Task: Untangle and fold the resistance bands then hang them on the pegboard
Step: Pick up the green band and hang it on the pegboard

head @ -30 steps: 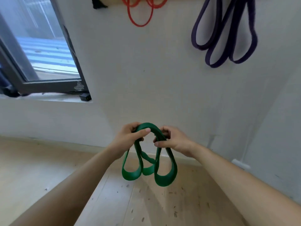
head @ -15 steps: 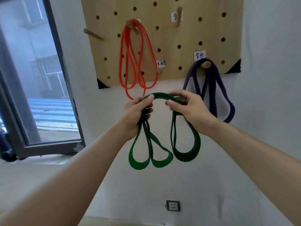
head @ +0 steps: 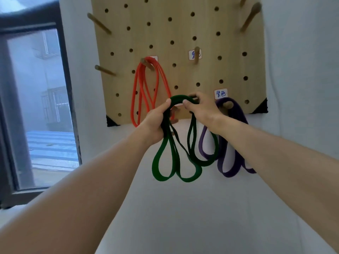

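Head view, the only one: both arms reach up toward a wooden pegboard on a pale wall, window off to the left. The green band, folded into several hanging loops, is held in the air in front of the board's lower edge, touching no peg. Left hand is clenched around the gathered strands at the left of the fold; right hand pinches the top arc of the same band between thumb and fingers. The arc between the two hands stands open like a small handle. An orange band already hangs from its peg on the left; a purple band hangs from a peg at lower right, partly behind the right wrist. A bare peg with a label sits above and between them, and it looks like the likely target, though the label is too blurred to read. Judgement: folding is done, hanging is the step in hand. To do it well, keep all strands pinched together so that no loop slips out, raise the open arc above the peg tip, slide it on toward the board until every layer is past the tip, then ease off one hand at a time. Keep the dangling loops clear of the purple band, since they overlap it in this view.
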{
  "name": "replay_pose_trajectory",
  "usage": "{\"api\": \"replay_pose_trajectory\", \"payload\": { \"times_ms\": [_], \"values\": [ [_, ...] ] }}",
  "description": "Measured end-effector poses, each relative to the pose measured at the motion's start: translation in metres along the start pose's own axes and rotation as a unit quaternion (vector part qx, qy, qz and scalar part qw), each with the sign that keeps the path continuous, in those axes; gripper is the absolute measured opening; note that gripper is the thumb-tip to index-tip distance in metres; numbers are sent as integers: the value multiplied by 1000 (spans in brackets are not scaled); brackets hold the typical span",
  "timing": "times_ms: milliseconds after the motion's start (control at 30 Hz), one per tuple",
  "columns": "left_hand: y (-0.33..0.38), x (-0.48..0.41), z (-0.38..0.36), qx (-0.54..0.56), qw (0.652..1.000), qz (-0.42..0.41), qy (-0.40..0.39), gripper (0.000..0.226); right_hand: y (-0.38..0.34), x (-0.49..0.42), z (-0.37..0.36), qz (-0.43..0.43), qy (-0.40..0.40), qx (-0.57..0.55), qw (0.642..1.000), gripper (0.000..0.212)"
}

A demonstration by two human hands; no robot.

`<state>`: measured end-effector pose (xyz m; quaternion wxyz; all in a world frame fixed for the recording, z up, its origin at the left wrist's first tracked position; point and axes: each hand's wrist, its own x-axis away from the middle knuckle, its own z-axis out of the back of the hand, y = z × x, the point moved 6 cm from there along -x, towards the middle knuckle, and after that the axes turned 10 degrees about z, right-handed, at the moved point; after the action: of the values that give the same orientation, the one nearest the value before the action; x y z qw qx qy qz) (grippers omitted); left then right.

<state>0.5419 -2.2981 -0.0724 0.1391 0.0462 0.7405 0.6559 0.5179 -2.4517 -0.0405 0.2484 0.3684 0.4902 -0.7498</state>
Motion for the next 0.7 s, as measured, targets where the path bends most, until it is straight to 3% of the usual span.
{"api": "replay_pose_trajectory", "payload": {
  "times_ms": [233, 500, 700],
  "values": [
    [15, -19, 19, -15, 992, -93, 90, 38, 10, -14, -4, 1, -47, 21, 999, 27],
    [21, -29, 12, -90, 980, -92, 152, 21, 29, -22, -8, -29, -35, 22, 999, 27],
    [11, -29, 24, -115, 975, -65, 180, 42, 40, -10, -12, -26, -78, 46, 996, 34]
  ]
}}
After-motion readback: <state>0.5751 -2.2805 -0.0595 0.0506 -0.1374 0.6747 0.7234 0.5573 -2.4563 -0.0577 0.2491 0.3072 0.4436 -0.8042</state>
